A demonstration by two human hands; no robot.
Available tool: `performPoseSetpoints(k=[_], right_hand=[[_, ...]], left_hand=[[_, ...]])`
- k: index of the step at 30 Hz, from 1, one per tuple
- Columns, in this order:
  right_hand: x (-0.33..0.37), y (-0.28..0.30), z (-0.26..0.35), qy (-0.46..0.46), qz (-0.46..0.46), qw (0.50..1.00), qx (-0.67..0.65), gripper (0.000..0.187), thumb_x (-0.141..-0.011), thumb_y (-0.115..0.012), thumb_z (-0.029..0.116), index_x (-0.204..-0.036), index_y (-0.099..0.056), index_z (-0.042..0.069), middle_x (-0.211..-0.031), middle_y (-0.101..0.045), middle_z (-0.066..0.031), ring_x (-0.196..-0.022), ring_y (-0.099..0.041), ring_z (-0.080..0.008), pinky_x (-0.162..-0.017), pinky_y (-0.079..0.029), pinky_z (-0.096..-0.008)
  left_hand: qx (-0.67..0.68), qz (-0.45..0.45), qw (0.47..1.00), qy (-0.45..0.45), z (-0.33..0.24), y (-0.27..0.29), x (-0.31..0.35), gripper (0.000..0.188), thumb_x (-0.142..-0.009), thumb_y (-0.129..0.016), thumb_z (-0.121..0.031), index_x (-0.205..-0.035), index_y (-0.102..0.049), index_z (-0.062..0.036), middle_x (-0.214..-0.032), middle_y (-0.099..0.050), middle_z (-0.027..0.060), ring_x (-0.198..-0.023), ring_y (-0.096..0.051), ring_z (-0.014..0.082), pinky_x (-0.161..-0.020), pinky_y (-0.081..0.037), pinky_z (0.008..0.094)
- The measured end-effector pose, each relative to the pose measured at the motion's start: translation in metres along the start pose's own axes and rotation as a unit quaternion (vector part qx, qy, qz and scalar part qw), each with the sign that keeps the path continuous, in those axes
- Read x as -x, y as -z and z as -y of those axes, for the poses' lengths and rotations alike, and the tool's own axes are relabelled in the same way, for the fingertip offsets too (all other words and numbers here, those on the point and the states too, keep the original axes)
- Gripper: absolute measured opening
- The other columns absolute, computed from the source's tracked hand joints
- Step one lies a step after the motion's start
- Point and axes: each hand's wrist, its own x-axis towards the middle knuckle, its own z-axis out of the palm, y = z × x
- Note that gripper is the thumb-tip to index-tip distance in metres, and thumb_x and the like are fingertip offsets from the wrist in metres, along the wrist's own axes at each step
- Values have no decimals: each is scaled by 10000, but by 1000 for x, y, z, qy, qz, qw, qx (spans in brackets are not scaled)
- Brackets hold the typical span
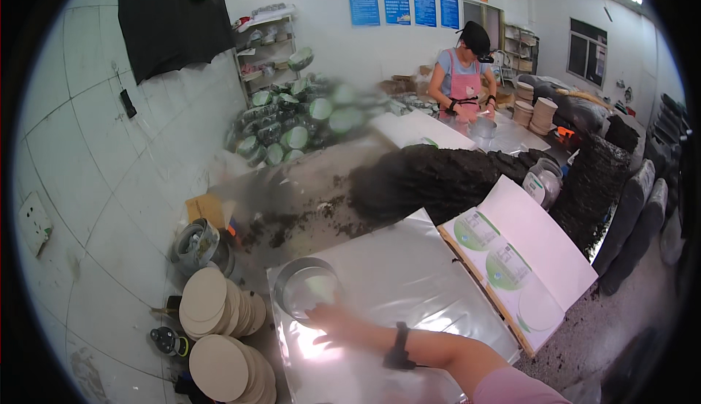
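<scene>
Reached across from the lower right, the right hand (330, 318) is laid open, fingers spread, on the near rim of a round metal pan (307, 287), which sits on shiny foil sheet (409, 280) just beyond the fingertips.

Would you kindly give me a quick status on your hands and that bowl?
Right hand open, touching near rim of round metal bowl. Left hand out of view. Bowl upright on shiny silver sheet. Nothing obstructing.
</scene>
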Motion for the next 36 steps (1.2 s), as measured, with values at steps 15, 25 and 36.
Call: performPoseSetpoints(k=[15,25,36], right_hand=[[345,58,55,-267,71,952,-130,340,-801,-629,476,-771,-632,137,-767,-632,-75,-756,-632,-286,-676,-505,-413],[376,128,76,-431,-78,832,-341,165,-820,-632,175,-819,-690,21,-730,-642,-56,-673,-581,-140,-623,-452,-284],[373,150,101,-306,-222,726,-575,247,-817,-571,245,-781,-601,3,-755,-615,-72,-739,-585,-169,-665,-459,-294]], left_hand=[[-142,176,958,-175,40,-15,-31,143,-844,-525,-212,-862,-640,-129,-874,-624,50,-865,-571,261,-766,-435,454],[-45,21,984,172,9,13,-64,333,-858,-511,-316,-988,-554,-12,-804,-654,189,-748,-619,384,-684,-483,440],[162,3,975,154,-11,32,-37,301,-793,-641,-139,-1074,-537,-116,-748,-646,102,-704,-619,253,-657,-479,358]])
